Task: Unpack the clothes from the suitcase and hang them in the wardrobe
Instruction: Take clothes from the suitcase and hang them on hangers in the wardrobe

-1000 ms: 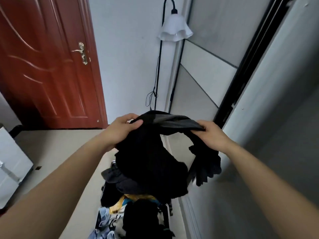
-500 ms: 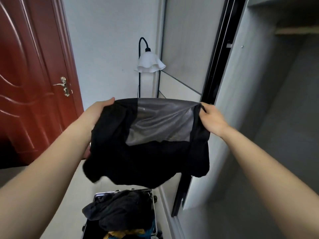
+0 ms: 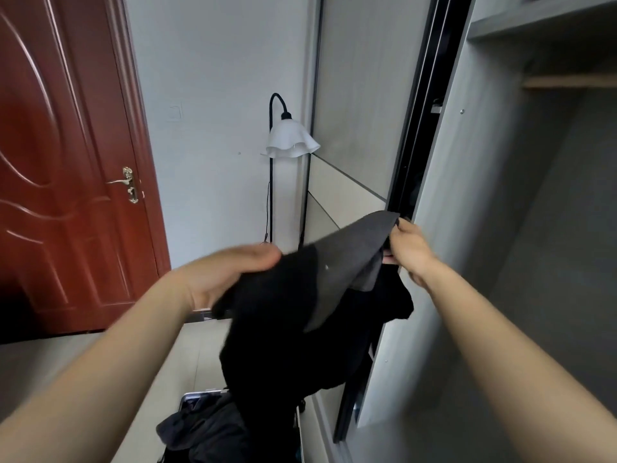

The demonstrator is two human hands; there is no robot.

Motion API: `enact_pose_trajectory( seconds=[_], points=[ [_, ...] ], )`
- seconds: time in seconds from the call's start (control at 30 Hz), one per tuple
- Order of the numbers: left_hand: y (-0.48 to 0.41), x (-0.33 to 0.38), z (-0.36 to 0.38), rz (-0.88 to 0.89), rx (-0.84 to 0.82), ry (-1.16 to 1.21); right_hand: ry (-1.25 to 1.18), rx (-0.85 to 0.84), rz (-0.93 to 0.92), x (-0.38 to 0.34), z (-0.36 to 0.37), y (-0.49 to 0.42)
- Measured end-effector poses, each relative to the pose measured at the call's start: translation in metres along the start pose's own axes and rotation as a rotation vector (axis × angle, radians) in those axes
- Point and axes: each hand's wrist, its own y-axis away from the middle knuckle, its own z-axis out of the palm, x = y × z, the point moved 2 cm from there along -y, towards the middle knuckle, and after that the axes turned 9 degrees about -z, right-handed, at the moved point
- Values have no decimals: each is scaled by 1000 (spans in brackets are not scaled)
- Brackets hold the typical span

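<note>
A black garment with a grey panel (image 3: 310, 305) hangs in the air between my two hands. My right hand (image 3: 409, 248) pinches its upper right corner, close to the wardrobe's black door frame. My left hand (image 3: 227, 275) holds the left side of the cloth, with its fingers hidden under the fabric and blurred. Below, the open suitcase (image 3: 200, 396) lies on the floor with dark clothes (image 3: 203, 432) heaped in it. The grey wardrobe (image 3: 500, 228) stands open on the right, its inside dim.
A red-brown door (image 3: 66, 162) with a brass handle fills the left. A black floor lamp with a white shade (image 3: 292, 143) stands in the corner by the wardrobe's sliding panel (image 3: 354, 128). A wooden shelf edge (image 3: 567, 82) shows high inside the wardrobe.
The garment was lifted out of the suitcase and spread flat. Now my right hand has risen toward the wardrobe frame and the cloth hangs slanted, folding over on its left.
</note>
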Motion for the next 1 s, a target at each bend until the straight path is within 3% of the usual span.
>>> enact_pose_trajectory(
  seconds=[0.07,0.17,0.27,0.33,0.37,0.43,0.63,0.77,0.9,1.0],
  points=[
    [-11,-25,18,-112,-217,-182,-459,13,144,0,9,7],
    [-26,-60,42,-275,-332,-423,-799,53,248,0,18,17],
    [-45,-83,46,-281,-76,-508,-1032,106,268,-7,19,22],
    [-53,-82,43,-195,137,-285,-1088,118,257,-12,18,28],
    [-56,-77,45,-136,152,-142,-1098,125,252,-13,18,31],
    [-60,-65,52,-33,139,48,-1092,137,243,-14,17,34],
    [-70,-39,67,98,439,-48,-1069,50,186,-4,4,33],
    [-72,-24,54,180,550,-35,-947,21,74,15,-23,24],
    [-73,5,53,269,449,-165,-637,-98,77,36,-40,27],
    [-74,27,62,199,317,-242,-267,-287,153,46,-41,33]
  ],
)
